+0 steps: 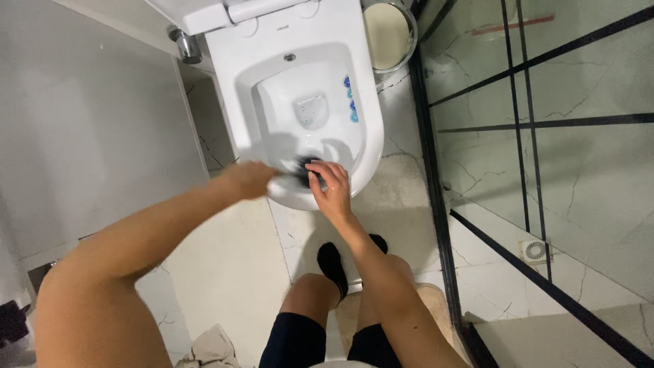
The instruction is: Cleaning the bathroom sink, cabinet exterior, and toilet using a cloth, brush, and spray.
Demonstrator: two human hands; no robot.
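Note:
A white toilet bowl (371, 136) with its seat up fills the top middle of the head view. My left hand (248, 179) is blurred at the bowl's front rim, closed around a pale handle. At the end of that handle sits a dark brush head (304, 167), low inside the bowl's front. My right hand (332, 185) rests on the front rim beside the brush head, its fingers curled on or near the brush. Whether it grips anything I cannot tell. A blue rim freshener (350, 99) hangs on the bowl's right inner side.
A glass shower wall with black frames (436, 204) stands close on the right. A round bin (390, 34) sits beside the toilet at the top. A grey wall (88, 123) is on the left. My legs in black socks (332, 266) stand on the marble floor.

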